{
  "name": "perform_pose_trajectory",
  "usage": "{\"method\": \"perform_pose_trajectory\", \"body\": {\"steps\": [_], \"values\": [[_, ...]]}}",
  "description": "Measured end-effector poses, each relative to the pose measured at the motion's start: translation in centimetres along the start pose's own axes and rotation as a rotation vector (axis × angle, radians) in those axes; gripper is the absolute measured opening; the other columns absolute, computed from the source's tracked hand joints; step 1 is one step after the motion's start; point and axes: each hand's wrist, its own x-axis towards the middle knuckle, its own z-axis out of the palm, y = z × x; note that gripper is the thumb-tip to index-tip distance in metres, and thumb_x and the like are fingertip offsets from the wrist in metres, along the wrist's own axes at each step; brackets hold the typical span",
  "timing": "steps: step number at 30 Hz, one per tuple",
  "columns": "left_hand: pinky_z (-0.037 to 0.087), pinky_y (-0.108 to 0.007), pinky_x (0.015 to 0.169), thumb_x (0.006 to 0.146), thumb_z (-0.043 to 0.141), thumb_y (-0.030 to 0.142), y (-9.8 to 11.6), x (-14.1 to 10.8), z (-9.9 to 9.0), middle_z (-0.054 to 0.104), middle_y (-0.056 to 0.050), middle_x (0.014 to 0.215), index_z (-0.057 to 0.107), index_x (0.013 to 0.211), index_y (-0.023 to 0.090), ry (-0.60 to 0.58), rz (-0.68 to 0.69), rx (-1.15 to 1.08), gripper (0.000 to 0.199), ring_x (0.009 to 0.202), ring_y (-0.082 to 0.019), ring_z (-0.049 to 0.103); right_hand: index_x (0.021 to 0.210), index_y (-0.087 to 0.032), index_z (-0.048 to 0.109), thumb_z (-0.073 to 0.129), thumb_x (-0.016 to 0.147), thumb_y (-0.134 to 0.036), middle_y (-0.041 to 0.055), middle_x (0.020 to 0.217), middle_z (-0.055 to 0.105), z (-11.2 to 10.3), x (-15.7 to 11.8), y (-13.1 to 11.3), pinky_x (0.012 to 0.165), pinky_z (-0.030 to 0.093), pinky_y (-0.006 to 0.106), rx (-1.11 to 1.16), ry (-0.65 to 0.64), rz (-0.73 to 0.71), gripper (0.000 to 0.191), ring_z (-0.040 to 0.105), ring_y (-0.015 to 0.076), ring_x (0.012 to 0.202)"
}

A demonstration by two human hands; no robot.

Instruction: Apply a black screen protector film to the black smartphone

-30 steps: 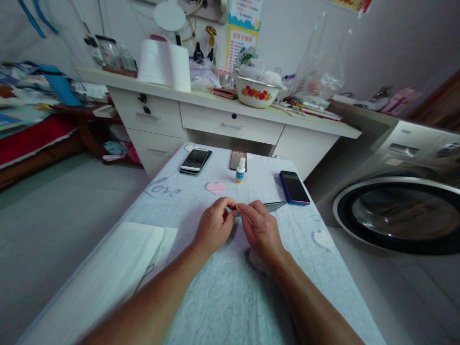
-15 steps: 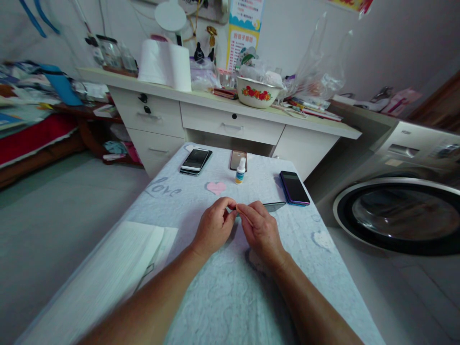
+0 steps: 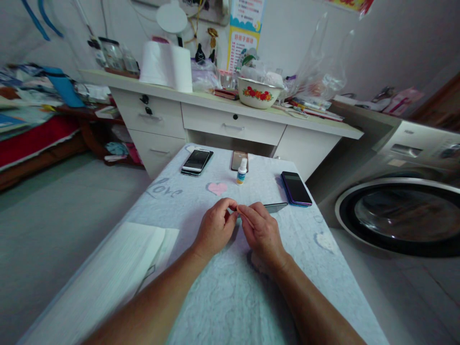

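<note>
In the head view, my left hand [image 3: 217, 225] and my right hand [image 3: 261, 229] meet over the middle of the table, fingertips pinched together. Between them they hold a thin dark phone [image 3: 276, 207], tilted, its far end poking out past my right knuckles. A sliver of teal edge shows under my left fingertips; the rest is hidden by my fingers. Just beyond stands a small white spray bottle [image 3: 242, 171] with a blue and yellow label. Behind it lies a brownish phone [image 3: 237, 160]. Stacked phones lie left [image 3: 197, 161] and right [image 3: 296, 188].
A pale patterned cloth [image 3: 223, 297] covers the table. White folded paper or cloth [image 3: 118, 268] lies along its left side. A white desk [image 3: 233, 125] with a flowered bowl [image 3: 259, 94] stands behind, and a washing machine [image 3: 402, 191] at the right.
The view has shifted very slightly. My hands keep the same pinched pose on the phone; nothing else has visibly moved.
</note>
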Motion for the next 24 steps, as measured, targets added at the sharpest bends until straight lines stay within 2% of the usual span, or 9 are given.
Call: {"method": "perform_pose_trajectory", "body": {"steps": [8,24], "values": [[0.038,-0.022,0.058,0.083,0.052,0.013,0.0,0.0,0.0,0.059,0.003,0.069,0.058,0.089,0.019,-0.004,-0.008,-0.026,0.010,0.059,-0.010,0.053,0.119,-0.023,0.061,0.046,0.092,-0.015,0.0043,0.090,0.058,-0.1,0.1,-0.4,0.070,0.049,0.024,-0.012,-0.026,0.017,0.032,0.057,0.0136,0.076],[0.037,-0.021,0.057,0.084,0.053,0.020,-0.2,0.0,0.0,0.059,0.003,0.072,0.057,0.090,0.018,-0.024,-0.045,-0.062,0.008,0.060,-0.010,0.053,0.107,-0.020,0.066,0.049,0.091,-0.015,0.0038,0.087,0.060,-1.0,0.1,0.7,0.070,0.046,0.022,-0.097,0.077,0.069,0.024,0.059,0.0129,0.077]]}}
